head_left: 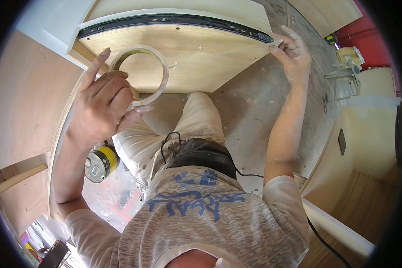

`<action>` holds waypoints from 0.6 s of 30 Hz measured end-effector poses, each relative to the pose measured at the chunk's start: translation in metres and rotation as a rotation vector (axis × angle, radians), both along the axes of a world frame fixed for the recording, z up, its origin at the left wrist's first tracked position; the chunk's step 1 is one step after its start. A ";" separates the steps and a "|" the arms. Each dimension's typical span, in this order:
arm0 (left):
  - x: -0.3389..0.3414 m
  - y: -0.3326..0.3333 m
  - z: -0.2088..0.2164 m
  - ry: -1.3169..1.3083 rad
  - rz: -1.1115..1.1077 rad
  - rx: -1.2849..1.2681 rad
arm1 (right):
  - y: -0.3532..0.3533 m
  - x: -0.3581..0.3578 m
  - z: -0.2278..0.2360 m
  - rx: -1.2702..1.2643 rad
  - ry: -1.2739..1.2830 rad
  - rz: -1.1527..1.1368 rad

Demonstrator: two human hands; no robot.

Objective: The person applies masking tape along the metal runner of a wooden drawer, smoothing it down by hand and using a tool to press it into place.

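A grey shirt [201,219] fills the bottom; the left hand [103,105] grips a tape roll [140,73], the right hand [294,52] pinches the plywood panel's [187,58] corner at upper right, dusty floor [254,111] below.

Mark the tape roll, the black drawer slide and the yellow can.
tape roll [161,67], head view, on its right rim.
black drawer slide [174,18], head view, mid-length of the rail.
yellow can [106,158], head view, on its yellow side wall.
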State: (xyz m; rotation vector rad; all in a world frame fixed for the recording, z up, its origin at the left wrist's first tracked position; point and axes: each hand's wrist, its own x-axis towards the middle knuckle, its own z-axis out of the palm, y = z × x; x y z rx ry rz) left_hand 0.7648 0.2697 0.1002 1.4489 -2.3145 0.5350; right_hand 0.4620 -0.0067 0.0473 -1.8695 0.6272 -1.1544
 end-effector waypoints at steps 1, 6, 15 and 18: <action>0.000 -0.001 0.000 0.004 0.019 -0.004 | 0.000 -0.001 0.000 -0.001 0.002 -0.005; 0.003 -0.005 -0.002 -0.011 0.066 0.034 | -0.002 0.001 -0.002 0.001 -0.033 0.040; 0.029 0.017 0.007 0.130 0.448 0.104 | -0.004 0.009 -0.001 -0.013 0.136 -0.038; 0.055 0.024 0.003 0.179 0.490 0.092 | -0.001 -0.007 0.003 -0.006 0.086 -0.045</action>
